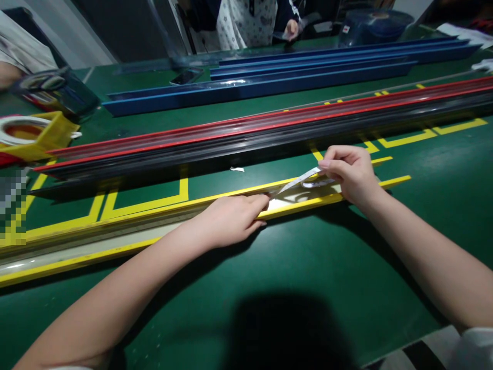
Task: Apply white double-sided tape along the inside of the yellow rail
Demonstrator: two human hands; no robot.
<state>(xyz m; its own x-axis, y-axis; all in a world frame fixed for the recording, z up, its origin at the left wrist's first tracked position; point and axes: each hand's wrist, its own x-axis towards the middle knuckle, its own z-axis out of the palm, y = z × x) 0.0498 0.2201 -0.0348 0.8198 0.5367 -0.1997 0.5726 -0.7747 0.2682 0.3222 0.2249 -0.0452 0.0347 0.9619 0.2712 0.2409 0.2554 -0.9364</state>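
A long yellow-edged channel (88,257) with a pale inside runs across the table in front of me. My left hand (234,218) is closed over its near edge, with some fingertips inside the channel and others outside. From those fingertips a thin white strip (298,181) rises to my right hand (348,172), which pinches it between thumb and finger above the channel. Part of the strip curls into a loop below the right hand. Whether it is tape or peeled backing I cannot tell.
Beyond lie a red and black long profile (246,136) and several blue profiles (246,90). Yellow tape marks (150,205) line the green table (231,288). At left sit a yellow holder with a tape roll (23,131) and a clear container (57,92). A co-worker (246,23) stands opposite.
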